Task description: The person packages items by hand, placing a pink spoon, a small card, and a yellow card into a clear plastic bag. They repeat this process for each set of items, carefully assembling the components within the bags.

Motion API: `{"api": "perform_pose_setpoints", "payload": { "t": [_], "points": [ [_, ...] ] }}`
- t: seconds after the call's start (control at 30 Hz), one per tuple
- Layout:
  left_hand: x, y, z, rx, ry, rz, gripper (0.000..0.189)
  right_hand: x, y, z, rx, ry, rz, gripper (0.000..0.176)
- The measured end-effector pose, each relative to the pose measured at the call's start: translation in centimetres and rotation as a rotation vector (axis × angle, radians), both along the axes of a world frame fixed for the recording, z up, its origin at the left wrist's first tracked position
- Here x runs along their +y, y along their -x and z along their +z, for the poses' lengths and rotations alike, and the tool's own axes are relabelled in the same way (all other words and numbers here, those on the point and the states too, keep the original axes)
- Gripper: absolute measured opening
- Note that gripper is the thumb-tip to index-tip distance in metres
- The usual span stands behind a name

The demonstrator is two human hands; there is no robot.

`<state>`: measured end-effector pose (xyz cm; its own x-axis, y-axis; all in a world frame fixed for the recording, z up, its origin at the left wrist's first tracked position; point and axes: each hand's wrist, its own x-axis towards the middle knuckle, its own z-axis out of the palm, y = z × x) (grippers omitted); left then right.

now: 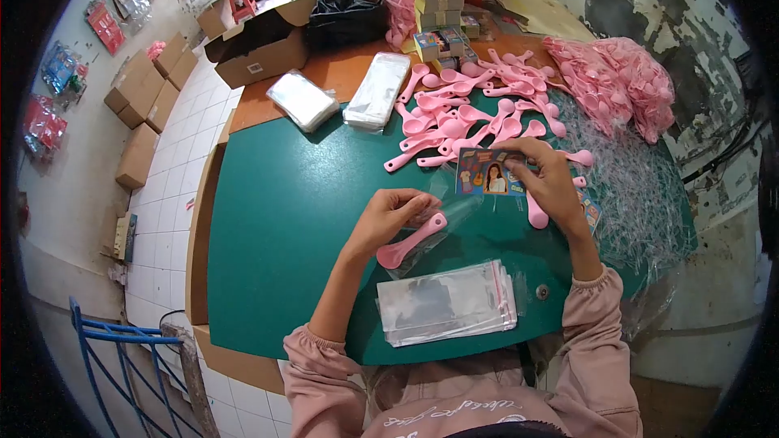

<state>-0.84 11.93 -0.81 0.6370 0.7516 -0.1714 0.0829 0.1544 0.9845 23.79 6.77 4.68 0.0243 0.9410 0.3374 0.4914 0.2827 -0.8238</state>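
My left hand point(391, 217) is closed, pinching a clear plastic bag point(461, 212) near its edge. A pink measuring spoon point(412, 242) overlaps that bag just below my fingers, its bowl toward the lower left. Between the thumb and fingers of my right hand point(550, 182) is a printed card point(479, 172) with a picture of a person on it. Under the right hand lies another pink spoon point(537, 212), and part of a second card point(591, 212) shows beside the wrist. Closest to my body sits a stack of clear resealable bags point(438, 300).
Pink spoons point(458, 123) lie in a loose pile beyond my hands. Two packs of clear bags point(378, 89) and stacked cards point(439, 4) stand farther back. At right are bagged spoons point(621, 85) and crumpled plastic point(629, 186). An open carton point(264, 40) borders the back left.
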Motion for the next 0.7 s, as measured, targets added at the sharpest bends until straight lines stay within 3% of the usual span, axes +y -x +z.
{"api": "perform_pose_setpoints", "payload": {
  "t": [0.1, 0.23, 0.3, 0.33, 0.4, 0.43, 0.53, 0.7],
  "points": [
    [0.1, 0.0, 0.4, 0.025, 0.002, 0.007, 0.029, 0.1, 0.1, -0.6, -0.164, -0.049, 0.075, 0.026],
    [0.3, -0.4, -0.7, 0.032, -0.01, 0.012, 0.028, -0.1, -0.5, -1.3, -0.175, -0.038, 0.043, 0.027],
    [0.2, -0.3, -0.2, 0.048, -0.037, -0.005, 0.028, 0.4, -1.6, -2.4, -0.19, -0.192, -0.233, 0.027],
    [0.1, -0.3, 0.0, 0.063, -0.069, -0.02, 0.028, 0.4, -1.7, -2.9, -0.191, -0.186, -0.233, 0.027],
    [0.1, -0.6, -0.5, 0.047, -0.04, -0.001, 0.028, 0.3, -1.5, -3.8, 0.028, -0.022, -0.142, 0.027],
    [0.2, -0.6, -0.7, 0.035, -0.012, 0.016, 0.028, 0.4, -0.9, -4.2, 0.101, -0.064, -0.144, 0.026],
    [0.3, -0.6, -0.4, 0.102, -0.011, -0.003, 0.028, -0.1, 0.4, -3.3, 0.147, -0.048, -0.085, 0.025],
    [-0.1, -0.8, 0.4, 0.058, 0.007, -0.01, 0.027, -0.4, 0.4, -2.8, -0.066, -0.021, 0.024, 0.027]
  ]
}}
